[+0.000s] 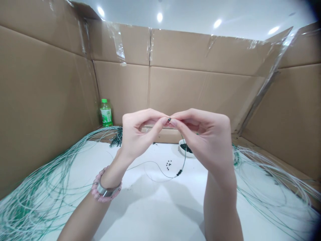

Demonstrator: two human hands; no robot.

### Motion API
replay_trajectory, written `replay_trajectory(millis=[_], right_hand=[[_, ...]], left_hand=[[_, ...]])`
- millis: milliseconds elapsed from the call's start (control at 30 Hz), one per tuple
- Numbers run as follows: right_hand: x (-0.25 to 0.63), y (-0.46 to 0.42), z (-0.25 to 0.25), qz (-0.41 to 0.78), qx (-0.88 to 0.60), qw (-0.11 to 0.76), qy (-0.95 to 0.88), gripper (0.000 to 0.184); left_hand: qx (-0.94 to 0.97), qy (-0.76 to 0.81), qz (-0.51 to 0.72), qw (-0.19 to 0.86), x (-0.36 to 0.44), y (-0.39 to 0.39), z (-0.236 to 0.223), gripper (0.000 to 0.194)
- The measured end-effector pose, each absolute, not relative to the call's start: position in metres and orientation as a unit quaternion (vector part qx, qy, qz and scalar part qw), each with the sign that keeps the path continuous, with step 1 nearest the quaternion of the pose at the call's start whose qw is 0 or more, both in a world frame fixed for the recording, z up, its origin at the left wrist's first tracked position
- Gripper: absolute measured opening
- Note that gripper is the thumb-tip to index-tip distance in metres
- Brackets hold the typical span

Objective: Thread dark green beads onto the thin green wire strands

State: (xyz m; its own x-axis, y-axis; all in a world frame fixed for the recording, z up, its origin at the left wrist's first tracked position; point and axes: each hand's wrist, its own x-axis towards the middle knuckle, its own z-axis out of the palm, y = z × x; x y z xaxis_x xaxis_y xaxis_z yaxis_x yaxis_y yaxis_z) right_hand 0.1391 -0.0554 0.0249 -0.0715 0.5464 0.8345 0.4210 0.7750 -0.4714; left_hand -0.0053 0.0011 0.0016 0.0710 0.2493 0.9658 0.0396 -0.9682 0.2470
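Pinching a bead (169, 119) between left hand (141, 132) and right hand (207, 139), well above tabletop (140, 209)

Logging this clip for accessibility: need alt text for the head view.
The left hand and right hand pinch a small black bead between them, a thin cord strung with black beads hanging below. Loose black beads and a white bowl lie on a white surface, with tangled green-and-white cords at both sides, inside cardboard walls.
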Motion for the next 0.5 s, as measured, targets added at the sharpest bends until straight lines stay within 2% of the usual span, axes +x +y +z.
replay_trajectory(millis=[167,267,333,433,500], right_hand=[[0.137,-0.055,0.024,0.071,-0.337,0.584,-0.735,0.007],[0.140,-0.054,0.025,0.070,-0.362,0.571,-0.733,0.005],[0.148,-0.054,0.028,0.077,-0.398,0.516,-0.755,0.008],[0.162,-0.055,0.032,0.101,-0.444,0.357,-0.815,0.013],[0.167,-0.056,0.034,0.114,-0.442,0.340,-0.822,0.009]], left_hand=[[0.746,0.133,0.651,-0.034,-0.008,0.001,0.003,0.009],[0.752,0.141,0.641,-0.052,-0.008,0.003,0.003,0.009],[0.746,0.142,0.649,-0.043,-0.008,0.004,0.003,0.010],[0.734,0.144,0.663,-0.030,-0.008,0.007,0.002,0.010],[0.737,0.147,0.660,-0.025,-0.007,0.007,0.002,0.010]])
